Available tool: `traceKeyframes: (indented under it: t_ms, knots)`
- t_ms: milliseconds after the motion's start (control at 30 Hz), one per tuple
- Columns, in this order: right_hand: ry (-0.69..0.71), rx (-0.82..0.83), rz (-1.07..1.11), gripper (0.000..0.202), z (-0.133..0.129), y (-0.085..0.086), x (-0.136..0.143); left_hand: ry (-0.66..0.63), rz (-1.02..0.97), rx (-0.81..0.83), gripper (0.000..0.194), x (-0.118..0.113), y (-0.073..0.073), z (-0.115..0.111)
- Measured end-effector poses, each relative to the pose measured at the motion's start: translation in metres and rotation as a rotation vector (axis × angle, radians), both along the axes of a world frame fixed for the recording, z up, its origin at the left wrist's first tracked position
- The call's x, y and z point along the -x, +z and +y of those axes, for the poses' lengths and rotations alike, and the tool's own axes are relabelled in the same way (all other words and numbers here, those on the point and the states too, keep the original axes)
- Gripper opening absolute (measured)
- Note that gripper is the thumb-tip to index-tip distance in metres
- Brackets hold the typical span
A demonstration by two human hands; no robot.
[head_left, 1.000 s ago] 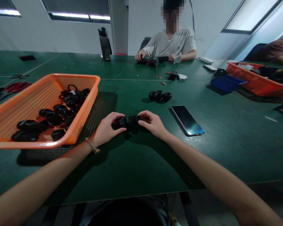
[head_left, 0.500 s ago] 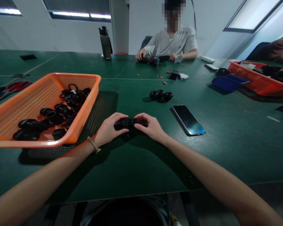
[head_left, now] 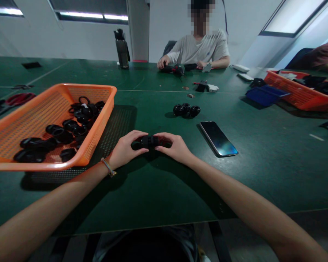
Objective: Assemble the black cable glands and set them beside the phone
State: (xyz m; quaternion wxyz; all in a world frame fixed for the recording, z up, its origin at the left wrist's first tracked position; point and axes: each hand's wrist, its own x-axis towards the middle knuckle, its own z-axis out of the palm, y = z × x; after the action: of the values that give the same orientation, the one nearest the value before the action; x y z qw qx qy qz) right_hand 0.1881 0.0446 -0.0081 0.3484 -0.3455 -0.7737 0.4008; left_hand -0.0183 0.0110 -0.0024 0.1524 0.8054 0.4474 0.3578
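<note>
Nearest the viewer, the bare front of the tabletop (head_left: 158, 196) leads up to the left hand (head_left: 124, 147), which wears a bracelet (head_left: 108, 168), and the right hand (head_left: 177, 145). Each grip is pinching, thumb against fingers, one end of a black fitting (head_left: 149, 142) set crosswise between them; whether it touches the tabletop cannot be told. The step in hand is judged to be working the two ends together by hand (a seam seems to run across the middle, though the dark surface hides detail). The next move, in this inspector's judgement, calls for both ends held in line and an even turn or press.

Left of the hands stands an orange basket (head_left: 62, 166) holding loose black parts (head_left: 61, 134). To the right lies a phone (head_left: 218, 139), screen up. Beyond the hands sits a small cluster of black fittings (head_left: 186, 107). Farther right is a blue tray (head_left: 267, 95), beside a second orange basket (head_left: 297, 98). At the far side sits a co-worker (head_left: 205, 51).
</note>
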Motion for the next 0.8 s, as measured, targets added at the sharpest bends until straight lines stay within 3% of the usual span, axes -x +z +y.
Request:
traceKeyframes:
  t_ms: [267, 800]
  knots:
    - [-0.055, -0.151, -0.090, 0.032, -0.0022, 0.0035, 0.0008, 0.004, -0.009, 0.017, 0.035, 0.0000, -0.0001, 0.0005]
    - [-0.080, -0.018, -0.013, 0.023, -0.0051, 0.0010, 0.0026, 0.012, -0.016, 0.040, 0.035, -0.0007, 0.0023, -0.0005]
